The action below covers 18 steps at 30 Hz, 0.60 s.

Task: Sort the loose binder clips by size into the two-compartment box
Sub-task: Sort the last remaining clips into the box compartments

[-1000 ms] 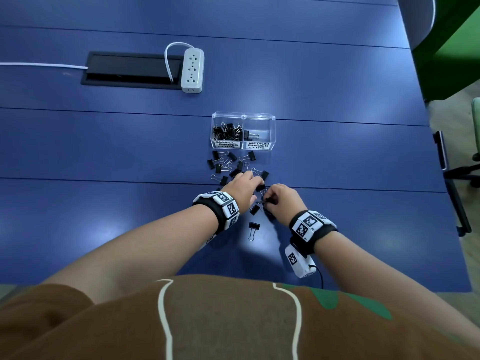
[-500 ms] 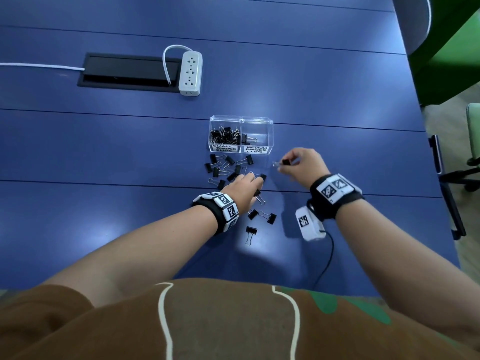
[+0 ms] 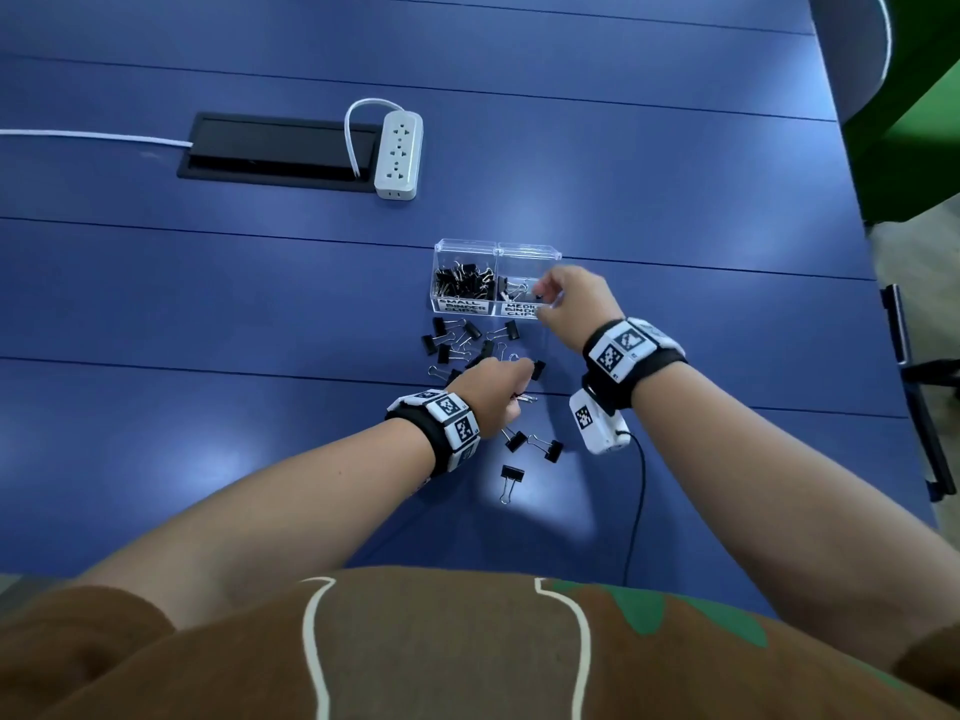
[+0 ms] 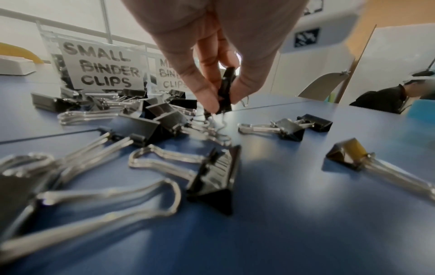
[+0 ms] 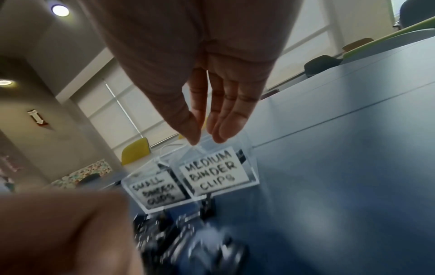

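Note:
A clear two-compartment box stands mid-table. Its left half, labelled SMALL BINDER CLIPS, holds many black clips; the right half, labelled MEDIUM BINDER CLIPS, holds a few. My right hand hovers over the medium half with straight fingers pointing down; no clip shows between them. Several loose black clips lie in front of the box. My left hand is down among them, and its thumb and fingers pinch one black clip just above the table. Three more clips lie nearer me.
A white power strip and a black cable hatch sit at the far left of the blue table. A white wrist unit with a black cable hangs under my right wrist. The table's right edge borders a chair.
My right hand carried a clip from beside my left hand up to the box, and its fingers now stand straight over the medium compartment. My left hand stayed among the loose clips.

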Available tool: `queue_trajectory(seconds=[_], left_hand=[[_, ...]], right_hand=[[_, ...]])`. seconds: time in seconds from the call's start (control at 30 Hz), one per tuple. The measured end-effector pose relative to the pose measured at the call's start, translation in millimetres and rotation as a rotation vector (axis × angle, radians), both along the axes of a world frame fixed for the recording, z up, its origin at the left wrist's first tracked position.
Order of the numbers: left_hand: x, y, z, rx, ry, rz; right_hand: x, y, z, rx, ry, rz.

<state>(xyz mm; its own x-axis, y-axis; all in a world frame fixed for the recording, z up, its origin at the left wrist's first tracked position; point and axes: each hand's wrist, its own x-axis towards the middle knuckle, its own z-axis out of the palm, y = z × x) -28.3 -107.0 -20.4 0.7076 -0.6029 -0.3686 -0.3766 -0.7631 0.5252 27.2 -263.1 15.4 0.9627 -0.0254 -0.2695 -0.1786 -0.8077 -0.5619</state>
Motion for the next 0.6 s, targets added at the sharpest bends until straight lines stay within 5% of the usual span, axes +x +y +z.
queue_trajectory(seconds=[0.2, 0.4, 0.6], left_hand=[[24, 0, 24, -0.277, -0.016, 0.281], [78, -14, 42, -0.229, -0.109, 0.323], [93, -16, 30, -0.227, -0.029, 0.426]], right_hand=[[-47, 0, -34, -0.088, 0.182, 0.174], [-66, -5, -41, -0.057, 0.161, 0.098], [-62, -16, -26, 0.035, 0.095, -0.051]])
